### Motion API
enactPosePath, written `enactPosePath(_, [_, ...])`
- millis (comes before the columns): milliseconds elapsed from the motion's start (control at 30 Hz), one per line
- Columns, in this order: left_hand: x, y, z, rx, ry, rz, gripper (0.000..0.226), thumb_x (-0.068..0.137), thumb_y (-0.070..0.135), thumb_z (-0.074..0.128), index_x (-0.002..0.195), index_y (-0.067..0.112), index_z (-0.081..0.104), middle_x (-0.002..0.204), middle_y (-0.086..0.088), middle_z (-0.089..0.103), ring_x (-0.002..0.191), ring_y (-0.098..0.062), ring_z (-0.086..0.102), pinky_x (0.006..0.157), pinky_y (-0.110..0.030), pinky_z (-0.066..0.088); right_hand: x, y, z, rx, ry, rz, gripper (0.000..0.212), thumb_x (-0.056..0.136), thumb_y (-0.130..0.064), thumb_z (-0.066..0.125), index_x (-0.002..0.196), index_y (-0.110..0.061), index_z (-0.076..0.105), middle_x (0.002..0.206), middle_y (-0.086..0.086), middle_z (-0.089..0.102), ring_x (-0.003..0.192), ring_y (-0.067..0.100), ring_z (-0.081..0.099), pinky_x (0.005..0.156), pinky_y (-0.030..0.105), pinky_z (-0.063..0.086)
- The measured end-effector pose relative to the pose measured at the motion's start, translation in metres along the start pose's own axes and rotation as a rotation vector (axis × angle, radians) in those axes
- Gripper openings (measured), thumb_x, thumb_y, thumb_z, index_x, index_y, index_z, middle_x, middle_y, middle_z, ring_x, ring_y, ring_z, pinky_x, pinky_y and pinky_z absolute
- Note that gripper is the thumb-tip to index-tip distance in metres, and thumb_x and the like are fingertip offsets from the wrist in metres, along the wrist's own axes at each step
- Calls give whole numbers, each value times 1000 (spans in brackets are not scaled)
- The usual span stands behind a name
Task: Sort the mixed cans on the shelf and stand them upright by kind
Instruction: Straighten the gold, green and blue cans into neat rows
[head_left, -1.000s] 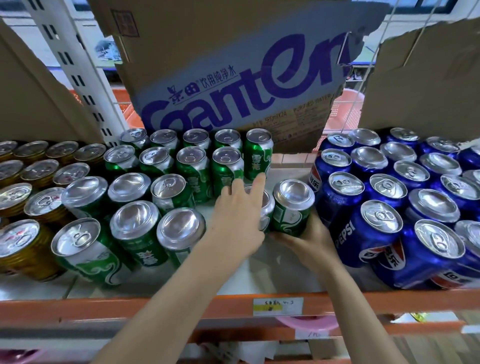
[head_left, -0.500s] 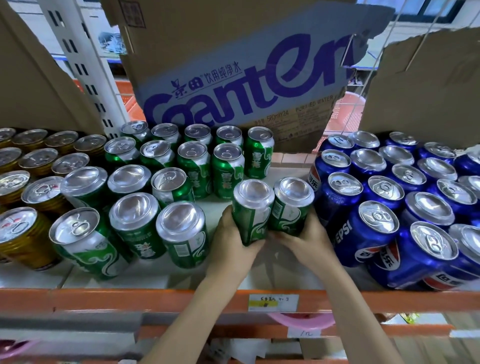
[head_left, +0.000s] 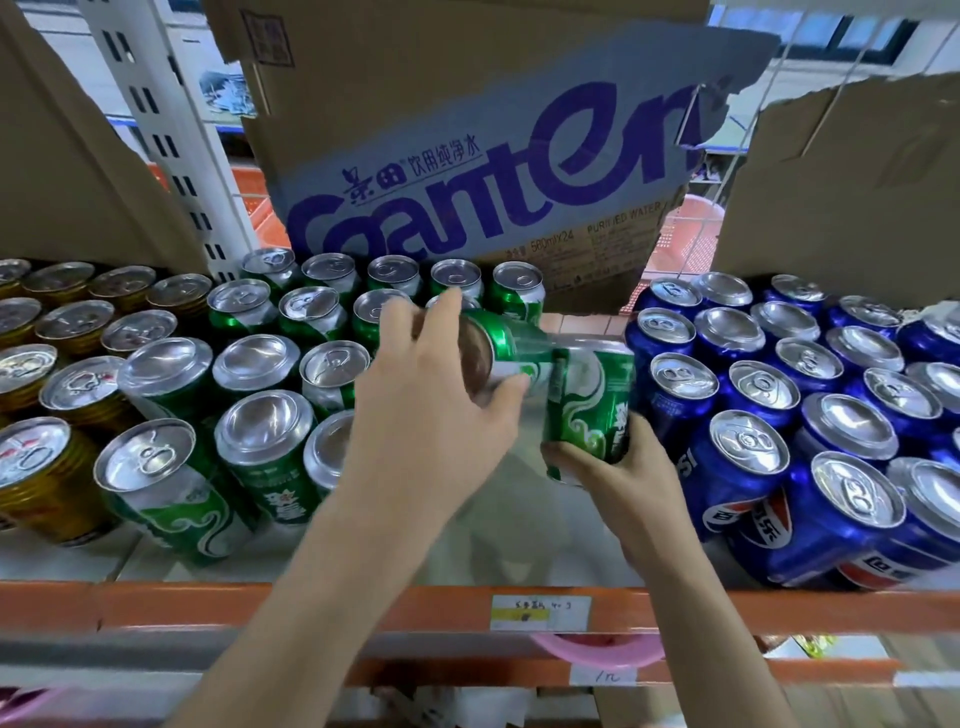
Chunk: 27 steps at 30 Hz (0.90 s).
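Note:
My left hand grips a green can, lifted off the shelf and tipped on its side with one end facing left. Just right of it, my right hand holds a second green can upright from below, above the shelf's bare middle strip. Both cans touch or nearly touch. Several green cans stand grouped to the left, some bottom end up. Gold cans fill the far left. Blue Pepsi cans crowd the right side.
A large cardboard water box stands behind the green cans, with more cardboard at the back right. The white shelf board ends at an orange front rail with a price label. A pink bowl sits on the level below.
My left hand has raised its green can off the shelf and tipped it sideways. My right hand has lifted the other green can slightly. Both cans stood side by side on the shelf before.

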<state>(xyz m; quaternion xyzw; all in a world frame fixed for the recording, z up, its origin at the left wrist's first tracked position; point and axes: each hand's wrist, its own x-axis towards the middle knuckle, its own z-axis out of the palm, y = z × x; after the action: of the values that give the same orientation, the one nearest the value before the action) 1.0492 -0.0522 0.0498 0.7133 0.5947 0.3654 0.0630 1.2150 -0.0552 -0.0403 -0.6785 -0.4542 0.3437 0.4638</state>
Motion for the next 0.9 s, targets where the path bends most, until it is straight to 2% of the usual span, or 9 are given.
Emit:
enactPosePath(67, [17, -3, -11, 60, -40, 59, 72, 79, 42, 69, 140, 22, 36, 111, 5, 35, 94, -10, 40, 75, -13, 23, -2, -3, 0, -71, 8, -19, 52, 60, -35, 82, 103, -26, 54, 95, -3, 63, 85, 16, 62, 76, 38, 53])
enactPosePath(133, [34, -9, -19, 119, -175, 95, 71, 79, 39, 69, 140, 22, 37, 117, 1, 41, 107, -17, 45, 81, -20, 27, -5, -8, 0, -145, 7, -37, 61, 59, -38, 81, 111, -25, 53, 102, 0, 53, 88, 18, 58, 80, 40, 52])
enactPosePath(300, [62, -23, -19, 328, -565, 187, 64, 76, 36, 71, 132, 18, 46, 113, -2, 45, 106, -24, 47, 90, -37, 42, -2, -35, -7, -250, -6, -148, 65, 69, -27, 81, 125, -23, 49, 109, -2, 36, 83, 4, 44, 73, 12, 38])
enactPosePath(433, [64, -29, -6, 364, -670, 204, 61, 77, 35, 72, 128, 12, 49, 113, -4, 51, 105, -24, 52, 90, -40, 47, 8, -43, 5, -408, -84, -257, 72, 69, -13, 79, 131, -20, 45, 121, 3, 39, 109, 26, 45, 96, 38, 42])
enactPosePath(567, [60, -37, 7, 369, -704, 202, 56, 77, 32, 70, 125, 11, 51, 111, -7, 54, 103, -26, 53, 87, -41, 47, 18, -54, 6, -614, -245, -435, 78, 73, -2, 68, 140, -16, 33, 139, 3, 36, 127, 24, 34, 106, 30, 28])
enactPosePath(667, [60, -41, 13, 362, -667, 215, 48, 79, 27, 65, 122, 10, 52, 110, -9, 55, 102, -26, 51, 85, -38, 46, 29, -67, 1, -812, -471, -580, 75, 74, -1, 62, 141, -17, 33, 142, -1, 35, 132, 19, 30, 106, 25, 25])
enactPosePath(767, [61, -42, 14, 354, -652, 213, 53, 78, 34, 66, 124, 11, 52, 110, -7, 55, 103, -25, 51, 83, -36, 45, 39, -74, -4, -862, -598, -590, 71, 74, 0, 62, 137, -23, 38, 141, -8, 36, 132, 13, 27, 99, 15, 19])
enactPosePath(833, [61, -44, 14, 343, -614, 213, 54, 75, 41, 69, 120, 14, 55, 99, -2, 54, 95, -22, 51, 75, -33, 42, 42, -79, -8, -834, -645, -551, 66, 75, -3, 63, 132, -27, 41, 137, -11, 38, 127, 9, 31, 95, 14, 22])
enactPosePath(900, [60, -46, 15, 329, -549, 172, 53, 71, 51, 69, 111, 18, 58, 86, 3, 47, 87, -20, 48, 68, -30, 36, 43, -83, -8, -746, -651, -513, 48, 79, -15, 69, 121, -27, 50, 129, -10, 47, 117, 9, 42, 92, 18, 33])
